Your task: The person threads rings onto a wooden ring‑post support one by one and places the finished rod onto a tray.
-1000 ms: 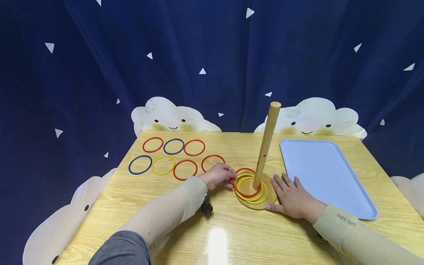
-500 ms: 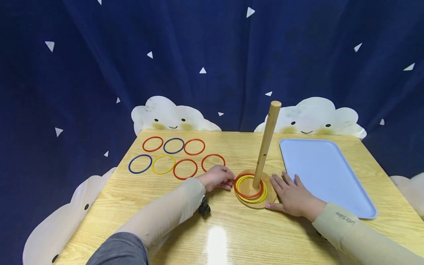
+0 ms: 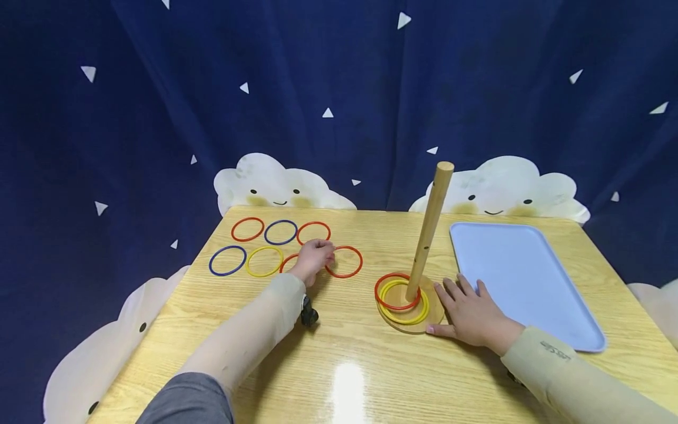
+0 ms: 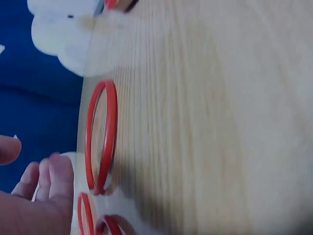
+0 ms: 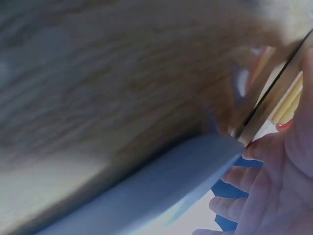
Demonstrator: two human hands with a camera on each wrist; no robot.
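My left hand hovers over the loose rings with nothing in its grasp. In the left wrist view, its thumb and fingers are spread apart beside a red ring. Beneath it in the head view lies another red ring, mostly hidden. The fingers of my right hand are outstretched, touching the edge of a round wooden base. From that base rises a wooden peg. Yellow rings lie around its foot, with a red ring on top, slightly off-centre.
Left of the peg, loose rings lie flat in two rows, among them a blue ring, a yellow ring and a red ring. A light blue tray rests at the right. A dark blue curtain hangs behind the table.
My left hand has let go of the red ring at the peg and moved left and back over the loose rings. The stacked rings shifted slightly. My right hand has stayed put.
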